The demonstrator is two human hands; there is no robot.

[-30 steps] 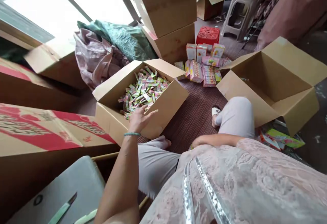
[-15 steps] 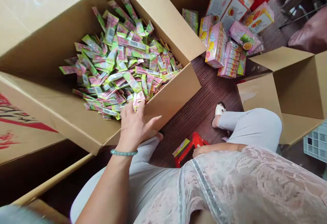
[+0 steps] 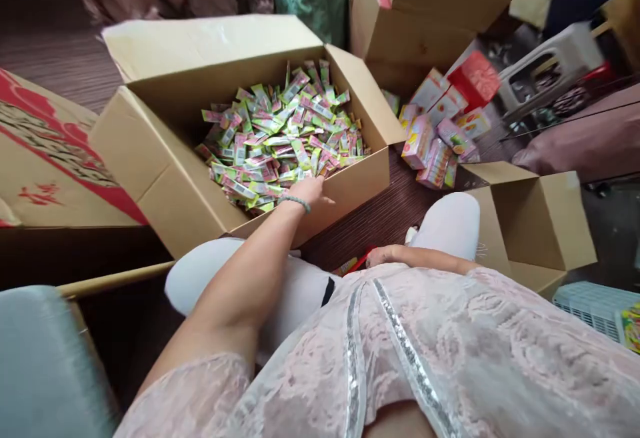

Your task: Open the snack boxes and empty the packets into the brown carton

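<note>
A large open cardboard box (image 3: 175, 158) holds a heap of small pink-and-green packets (image 3: 280, 138). Over its near wall reaches my left hand (image 3: 309, 191), a beaded bracelet at the wrist. Its thumb sticks out apart, while the other fingers are at the nearest packets and partly hidden. I see no packet lifted in it. Low between my knees, my right hand (image 3: 383, 256) is closed at a red plastic object (image 3: 359, 262), most of which is hidden by my clothes. A yellow-green pack (image 3: 345, 267) lies beside that object on the floor.
Pink cartons and packs (image 3: 433, 148) are piled on the floor right of the box. A smaller open carton (image 3: 530, 225) stands near my right knee, with a pale plastic crate (image 3: 590, 305) below it. Another printed carton (image 3: 55, 158) is at left.
The view has pulled back and shifted, so the box looks smaller and more surroundings show. My left hand stays at the box's near side. My right hand stays by the red object.
</note>
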